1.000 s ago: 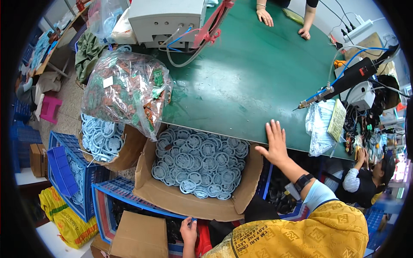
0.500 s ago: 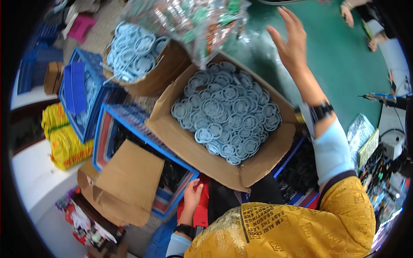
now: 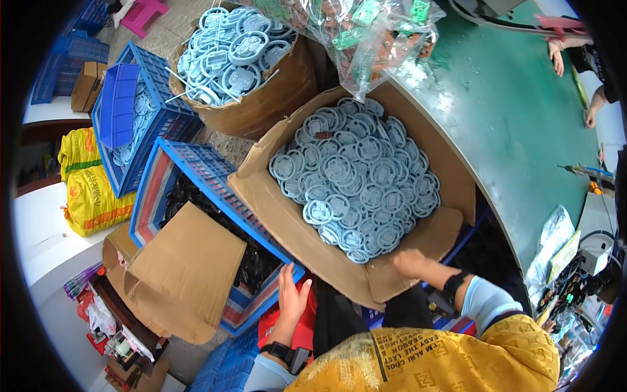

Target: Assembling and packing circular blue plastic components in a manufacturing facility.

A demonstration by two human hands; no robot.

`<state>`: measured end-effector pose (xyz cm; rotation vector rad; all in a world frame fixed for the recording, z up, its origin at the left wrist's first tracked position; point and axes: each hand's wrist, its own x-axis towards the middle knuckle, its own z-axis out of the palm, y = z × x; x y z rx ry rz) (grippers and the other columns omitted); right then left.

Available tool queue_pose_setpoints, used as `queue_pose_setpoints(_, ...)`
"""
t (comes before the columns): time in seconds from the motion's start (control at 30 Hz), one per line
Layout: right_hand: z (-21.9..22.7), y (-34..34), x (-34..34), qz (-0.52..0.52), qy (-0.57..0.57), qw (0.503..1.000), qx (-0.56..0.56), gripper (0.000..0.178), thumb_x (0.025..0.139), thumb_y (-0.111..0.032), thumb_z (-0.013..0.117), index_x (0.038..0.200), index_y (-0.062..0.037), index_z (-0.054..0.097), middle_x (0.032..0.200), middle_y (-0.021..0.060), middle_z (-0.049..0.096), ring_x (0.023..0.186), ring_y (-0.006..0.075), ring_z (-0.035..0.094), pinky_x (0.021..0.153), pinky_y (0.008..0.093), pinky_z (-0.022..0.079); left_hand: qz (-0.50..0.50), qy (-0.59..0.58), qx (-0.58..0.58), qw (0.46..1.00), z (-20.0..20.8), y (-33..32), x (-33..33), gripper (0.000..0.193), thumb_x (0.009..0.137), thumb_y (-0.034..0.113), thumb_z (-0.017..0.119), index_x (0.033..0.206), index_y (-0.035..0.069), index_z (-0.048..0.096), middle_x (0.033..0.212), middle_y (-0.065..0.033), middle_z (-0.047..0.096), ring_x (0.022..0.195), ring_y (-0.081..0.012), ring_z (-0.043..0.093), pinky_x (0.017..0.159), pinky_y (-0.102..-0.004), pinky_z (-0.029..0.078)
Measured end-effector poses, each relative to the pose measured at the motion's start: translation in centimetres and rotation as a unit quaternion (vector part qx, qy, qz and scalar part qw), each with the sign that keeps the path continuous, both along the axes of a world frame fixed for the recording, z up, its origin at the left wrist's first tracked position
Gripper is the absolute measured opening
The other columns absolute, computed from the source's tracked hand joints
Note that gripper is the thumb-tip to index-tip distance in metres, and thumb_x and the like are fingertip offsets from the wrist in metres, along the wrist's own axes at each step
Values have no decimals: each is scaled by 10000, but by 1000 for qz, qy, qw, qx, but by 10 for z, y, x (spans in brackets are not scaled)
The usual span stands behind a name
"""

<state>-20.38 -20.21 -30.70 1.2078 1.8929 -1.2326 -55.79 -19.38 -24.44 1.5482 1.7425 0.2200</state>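
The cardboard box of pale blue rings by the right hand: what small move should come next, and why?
Probably the right hand reaches forward into the cardboard box and takes one of the pale blue rings. It hovers empty over the box's near flap, just short of the rings, while the left hand rests on the blue crate.

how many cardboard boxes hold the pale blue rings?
2: the open box by the right hand, and the round-sided box behind it. A blue crate holds more; others may be hidden.
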Motion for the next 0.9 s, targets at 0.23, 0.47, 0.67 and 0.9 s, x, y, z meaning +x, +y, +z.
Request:
queue_pose_setpoints(0.23,-214,252,-28,-136,34,940,311,192,834,-221,579,888,-40,607,909,185,625,885,377,600,738,489,486,62,-12,-23,998,-49,-34,2,671,778,170,739,1325,-34,410,1166,-230,516,982,-342,543,882,-407,453)
queue_pose_setpoints(0.47,-323,359,-108,-82,128,857,493,145,849,-166,565,897,-47,633,950,151,609,924,340,588,749,434,495,30,-24,-143,989,-89,-124,1,577,743,184,762,1241,28,514,1030,-168,555,874,-317,531,775,-404,451)
queue_pose_setpoints(0.67,-333,360,-110,13,-5,861,508,161,793,-96,574,940,-63,629,1027,92,556,1011,281,552,786,421,504,33,20,-93,995,-97,-131,3,485,728,157,738,1174,63,572,996,-139,551,892,-309,531,753,-402,431)
queue_pose_setpoints(0.9,-225,284,-97,-307,145,868,362,112,795,-133,578,836,-41,530,782,219,596,771,431,581,638,477,464,14,6,-66,998,-89,-121,9,435,753,175,716,1160,96,584,1046,-135,539,957,-315,523,802,-419,430)
